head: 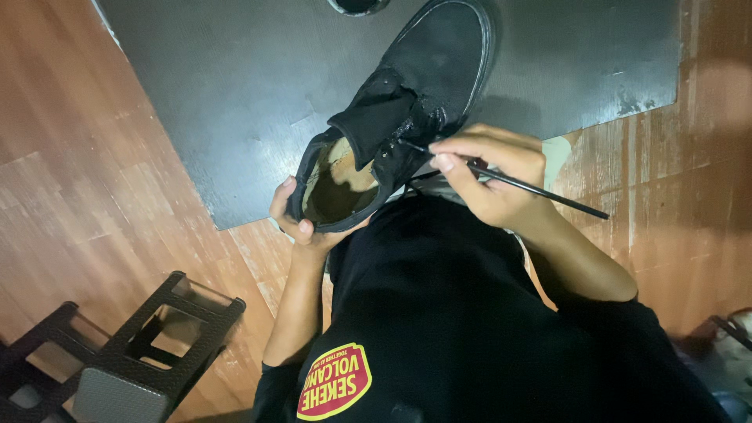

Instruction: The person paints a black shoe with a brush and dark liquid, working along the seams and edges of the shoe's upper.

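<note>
Closest in, the person's black garment with its red-and-yellow round patch (pixel 334 381) fills the bottom of the view, and off at the lower left corner of the wooden floor (pixel 86 157) stands a black open-frame stool (pixel 117 356). Just beyond the lap, the left hand (pixel 301 227) cups the heel of a worn black canvas lace-up shoe (pixel 399 110), fingers wrapped shut around the back rim, holding it toe-away over the near edge of a dark rubbery floor mat (pixel 235 94). The right hand (pixel 489 176) is pinched closed on a thin black stick-like tool (pixel 533 188), its tip touching the eyelet area just beside the lifted tongue. Judging by that, work on the lacing side is under way; the tongue is flipped up, no laces show clearly threaded, and I can't tell how much of the upper is finished. Farther off, the toe looks evenly dark, and a round dark container (pixel 358 5) peeks in at the mat's far edge.
</note>
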